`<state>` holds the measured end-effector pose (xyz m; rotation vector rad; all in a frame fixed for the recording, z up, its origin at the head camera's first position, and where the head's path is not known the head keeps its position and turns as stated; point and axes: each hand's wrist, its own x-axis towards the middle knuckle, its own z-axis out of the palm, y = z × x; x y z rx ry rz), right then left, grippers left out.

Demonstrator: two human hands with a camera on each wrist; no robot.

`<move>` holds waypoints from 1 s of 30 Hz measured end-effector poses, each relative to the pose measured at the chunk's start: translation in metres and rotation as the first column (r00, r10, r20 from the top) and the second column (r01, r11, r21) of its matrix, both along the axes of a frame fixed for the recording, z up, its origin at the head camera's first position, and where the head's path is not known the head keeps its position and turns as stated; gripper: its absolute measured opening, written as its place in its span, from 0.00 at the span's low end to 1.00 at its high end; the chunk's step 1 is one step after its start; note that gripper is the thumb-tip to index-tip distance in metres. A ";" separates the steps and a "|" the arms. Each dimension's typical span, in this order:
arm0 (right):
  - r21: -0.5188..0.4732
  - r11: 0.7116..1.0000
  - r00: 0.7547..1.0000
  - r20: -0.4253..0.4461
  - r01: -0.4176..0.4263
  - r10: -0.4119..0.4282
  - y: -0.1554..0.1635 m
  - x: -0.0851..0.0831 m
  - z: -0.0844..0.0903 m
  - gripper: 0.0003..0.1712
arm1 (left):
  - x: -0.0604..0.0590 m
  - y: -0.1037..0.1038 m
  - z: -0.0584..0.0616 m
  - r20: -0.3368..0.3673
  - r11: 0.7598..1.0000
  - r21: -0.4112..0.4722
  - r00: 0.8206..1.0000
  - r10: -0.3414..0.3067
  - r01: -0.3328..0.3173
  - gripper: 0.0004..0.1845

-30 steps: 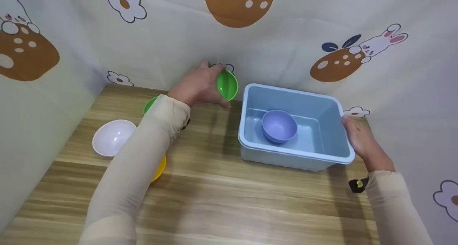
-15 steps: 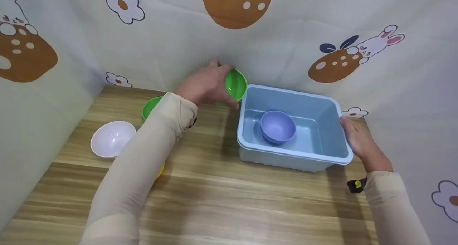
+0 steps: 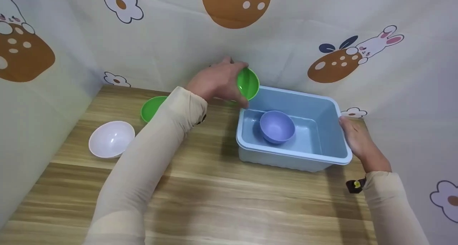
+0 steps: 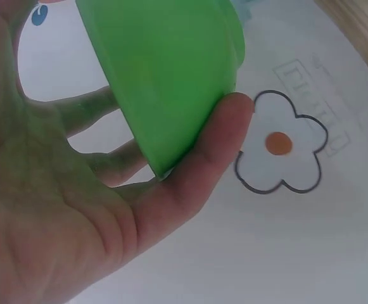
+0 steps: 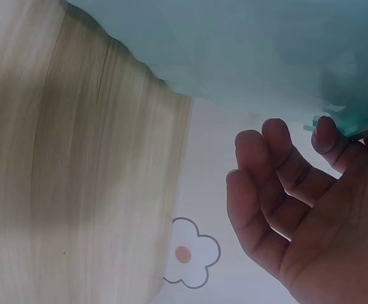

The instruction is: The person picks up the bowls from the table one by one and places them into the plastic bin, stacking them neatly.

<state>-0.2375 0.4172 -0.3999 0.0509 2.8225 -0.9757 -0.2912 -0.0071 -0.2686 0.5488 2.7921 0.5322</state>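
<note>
Overhead, smooth round green bowl point(image 3: 248, 83) in curled left hand point(image 3: 219, 81); right hand point(image 3: 359, 141), fingers loose, against rectangular plastic tub point(image 3: 332, 155).

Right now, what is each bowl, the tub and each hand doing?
Held green bowl: tipped on its side, in the air by the tub's corner.
Left hand: gripping that bowl.
Purple bowl: upright inside the tub.
Tub: on the table.
Right hand: fingers relaxed, at the tub's right rim.
White bowl: upright, empty.

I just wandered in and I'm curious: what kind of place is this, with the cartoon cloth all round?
Probably a small staged recording booth, not a home kitchen. Printed cloth with rabbits and flowers walls in a wooden table, which holds only plastic bowls and a blue tub.
</note>
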 end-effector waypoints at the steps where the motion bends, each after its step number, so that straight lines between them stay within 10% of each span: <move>1: -0.002 1.000 1.000 0.003 0.001 -0.001 0.000 0.000 0.000 0.46 | 0.000 0.002 0.002 0.004 1.000 -0.002 1.000 -0.003 0.003 0.56; 30: -0.006 1.000 1.000 0.015 -0.012 0.012 0.001 -0.001 0.001 0.46 | -0.003 0.069 0.012 0.064 0.980 0.076 0.980 -0.187 0.182 0.57</move>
